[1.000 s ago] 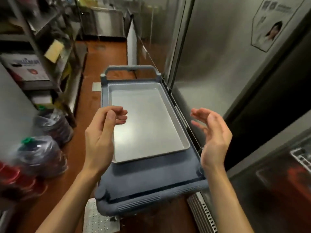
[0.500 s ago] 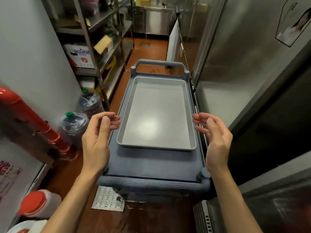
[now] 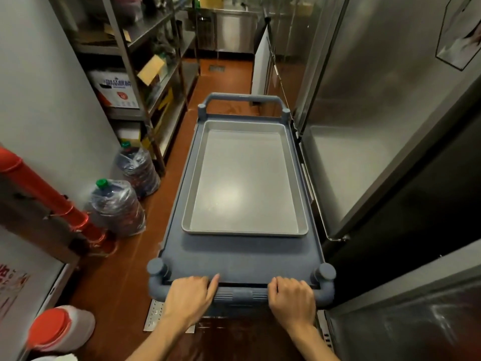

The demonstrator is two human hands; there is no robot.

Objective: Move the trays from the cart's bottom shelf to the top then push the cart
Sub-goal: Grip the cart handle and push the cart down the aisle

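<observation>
Tray (image 3: 244, 178) lies flat on the cart (image 3: 242, 259) top shelf; bottom shelf hidden. Left hand (image 3: 191, 295) and right hand (image 3: 292, 295) curl fingers around the near handle (image 3: 240, 294). Pushing remains.

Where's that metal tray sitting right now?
The metal tray lies flat on the cart's top shelf, toward its far end near the far handle, ahead of both hands gripping the near handle.

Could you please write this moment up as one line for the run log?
stage: push | left hand: gripping near handle | right hand: gripping it | tray: on cart top
</observation>
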